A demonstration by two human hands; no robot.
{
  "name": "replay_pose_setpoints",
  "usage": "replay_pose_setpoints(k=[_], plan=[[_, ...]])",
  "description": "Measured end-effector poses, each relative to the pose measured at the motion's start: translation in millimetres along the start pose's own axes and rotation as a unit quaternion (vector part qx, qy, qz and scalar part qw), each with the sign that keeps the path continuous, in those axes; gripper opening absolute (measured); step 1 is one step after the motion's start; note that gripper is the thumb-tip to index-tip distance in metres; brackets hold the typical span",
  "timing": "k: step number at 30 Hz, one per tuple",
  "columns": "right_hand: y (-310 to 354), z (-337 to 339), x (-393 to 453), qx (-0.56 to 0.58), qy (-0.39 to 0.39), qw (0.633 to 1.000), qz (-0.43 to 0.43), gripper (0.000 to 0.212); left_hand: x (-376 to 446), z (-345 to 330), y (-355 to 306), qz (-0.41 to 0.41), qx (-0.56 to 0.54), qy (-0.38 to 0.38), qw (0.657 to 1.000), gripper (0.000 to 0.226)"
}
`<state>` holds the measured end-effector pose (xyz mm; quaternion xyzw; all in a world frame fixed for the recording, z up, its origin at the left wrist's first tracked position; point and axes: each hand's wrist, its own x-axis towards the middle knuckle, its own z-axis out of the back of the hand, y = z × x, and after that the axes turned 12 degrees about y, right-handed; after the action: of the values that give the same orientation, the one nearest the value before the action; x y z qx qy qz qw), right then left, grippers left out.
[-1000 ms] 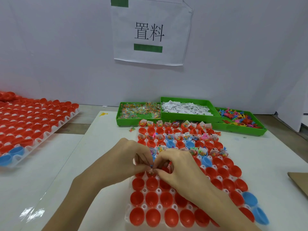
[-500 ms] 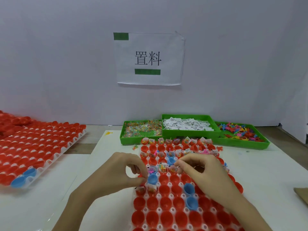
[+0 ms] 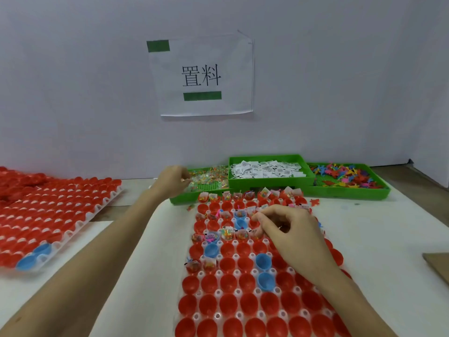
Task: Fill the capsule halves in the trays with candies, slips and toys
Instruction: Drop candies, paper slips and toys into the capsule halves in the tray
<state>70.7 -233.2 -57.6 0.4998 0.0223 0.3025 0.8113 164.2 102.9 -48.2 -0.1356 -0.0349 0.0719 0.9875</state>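
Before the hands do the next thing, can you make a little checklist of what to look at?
1. Left hand reaches the candy bin: ok.
2. Candy pinched in its fingers: cannot tell, they curl at the bin's edge.
3. Right hand is over the capsule tray: ok.
4. Right hand holds something: cannot tell, fingers curled.
5. Empty red halves wait in the near rows: ok.
6. Slips bin and toy bin have stock: ok.
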Motion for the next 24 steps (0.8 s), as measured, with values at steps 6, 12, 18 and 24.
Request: replay_pose_setpoints(k=[6,12,18,24], plan=[[-3.8,-1.7,1.0,0.012,0.0,1.0,0.009,0.012,28.2,-12.6,19.2,-0.025,0.067,0.09,0.993,0.027],[-4.2,-1.6,1.9,0.011,0.002,1.0,0.009,0.013,31.2,-17.4,18.4,-0.059,0.07,0.042,0.995,0.005],[-5.1,-3.1,3.3,0.002,0.0,1.0,-0.005,0.012,18.6,-17.6,16.5,-0.06,0.032,-0.023,0.997,0.007],[-4.5,-1.2,2.4,-0.002,0.006,1.0,-0.007,0.012,-19.7,-8.8,-6.5,-0.024,-0.204,-0.187,0.961,0.01]])
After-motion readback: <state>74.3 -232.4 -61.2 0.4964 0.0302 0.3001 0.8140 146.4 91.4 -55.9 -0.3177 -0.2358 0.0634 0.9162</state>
